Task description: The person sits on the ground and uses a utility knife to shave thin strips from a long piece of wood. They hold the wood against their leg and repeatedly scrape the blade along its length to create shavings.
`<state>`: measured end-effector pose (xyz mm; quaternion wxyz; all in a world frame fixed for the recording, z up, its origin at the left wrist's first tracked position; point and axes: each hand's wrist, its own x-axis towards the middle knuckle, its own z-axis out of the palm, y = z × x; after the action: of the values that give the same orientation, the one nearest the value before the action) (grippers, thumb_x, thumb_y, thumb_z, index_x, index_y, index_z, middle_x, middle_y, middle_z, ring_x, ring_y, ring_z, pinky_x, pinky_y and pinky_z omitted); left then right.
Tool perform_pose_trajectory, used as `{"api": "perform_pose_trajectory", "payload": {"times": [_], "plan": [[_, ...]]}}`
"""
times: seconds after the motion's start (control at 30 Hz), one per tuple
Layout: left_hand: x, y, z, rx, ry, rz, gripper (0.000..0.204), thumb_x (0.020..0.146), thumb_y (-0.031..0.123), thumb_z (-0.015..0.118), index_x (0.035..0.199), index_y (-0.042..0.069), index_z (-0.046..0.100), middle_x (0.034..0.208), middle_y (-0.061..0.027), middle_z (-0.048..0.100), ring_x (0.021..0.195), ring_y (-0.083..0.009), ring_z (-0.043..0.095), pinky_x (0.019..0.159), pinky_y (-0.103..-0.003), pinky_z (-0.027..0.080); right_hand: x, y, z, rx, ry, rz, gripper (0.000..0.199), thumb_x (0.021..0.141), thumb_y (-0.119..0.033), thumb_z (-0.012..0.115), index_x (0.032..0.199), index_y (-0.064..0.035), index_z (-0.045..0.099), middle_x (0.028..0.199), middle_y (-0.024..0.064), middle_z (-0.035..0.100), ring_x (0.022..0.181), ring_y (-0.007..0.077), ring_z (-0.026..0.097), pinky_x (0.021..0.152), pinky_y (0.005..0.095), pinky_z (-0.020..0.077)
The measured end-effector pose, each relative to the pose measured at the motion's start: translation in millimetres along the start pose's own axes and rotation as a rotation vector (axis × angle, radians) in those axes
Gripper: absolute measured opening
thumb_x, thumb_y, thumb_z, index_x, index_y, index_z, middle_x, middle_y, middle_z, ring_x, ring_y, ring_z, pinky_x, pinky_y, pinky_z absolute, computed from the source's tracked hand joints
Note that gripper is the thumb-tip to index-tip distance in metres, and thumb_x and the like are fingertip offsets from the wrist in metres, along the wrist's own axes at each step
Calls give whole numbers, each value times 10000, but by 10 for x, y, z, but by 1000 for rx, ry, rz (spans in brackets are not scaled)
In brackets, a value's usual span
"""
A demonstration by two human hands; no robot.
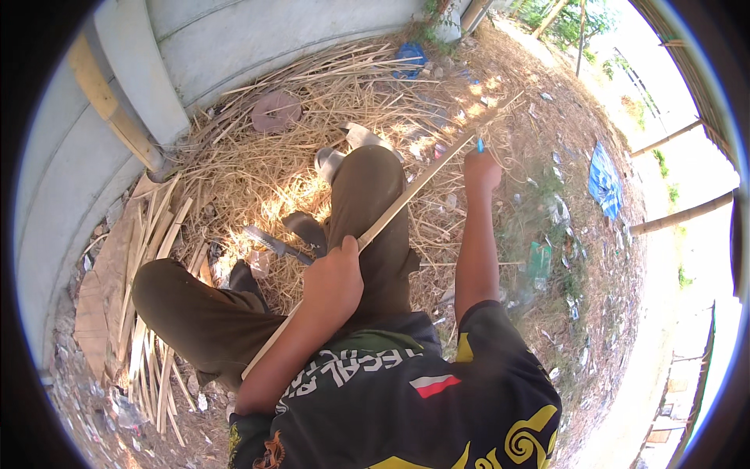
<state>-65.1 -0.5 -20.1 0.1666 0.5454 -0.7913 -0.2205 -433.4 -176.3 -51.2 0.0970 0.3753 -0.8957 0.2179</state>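
A long, pale bamboo strip (414,187) slants from under my left forearm, across my raised knee, to the far right. My left hand (334,275) is closed around it beside that knee. Farther out, my right hand (482,172) is a fist right beside the strip's far part. A small blue piece (480,145) pokes out of the top of this fist; its kind does not show. Thin curled shavings hang near the right fist. A grey blade-like tool (275,244) with a dark end lies between my legs, by my foot.
Loose strips and shavings (328,86) cover the ground ahead, with a round brownish slab (276,111) on them. More split strips (148,344) lie on the left by a pale wall (234,39). A blue sheet (605,181) and green plastic bottle (539,262) lie right.
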Motion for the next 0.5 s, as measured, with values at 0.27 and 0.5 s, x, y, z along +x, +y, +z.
{"api": "perform_pose_trajectory", "payload": {"times": [0.27, 0.5], "plan": [[-7, 14, 19, 9, 15, 18, 95, 949, 65, 576, 1021, 16, 537, 857, -220, 705, 744, -428, 744, 630, -517, 595, 271, 136, 30, 41, -75, -24, 315, 966, -292, 656, 1037, 1, 747, 1072, 246, 740, 990, 432, 741, 845, 537, 599], [-24, -45, 38, -50, 73, 27, 98, 979, 99, 588, 1004, 19, 536, 807, -204, 697, 680, -428, 725, 607, -522, 583, -185, -39, -194, 230, -137, 0, 414, 960, -350, 639, 939, 50, 742, 919, 290, 744, 900, 469, 737, 832, 553, 579]]}}
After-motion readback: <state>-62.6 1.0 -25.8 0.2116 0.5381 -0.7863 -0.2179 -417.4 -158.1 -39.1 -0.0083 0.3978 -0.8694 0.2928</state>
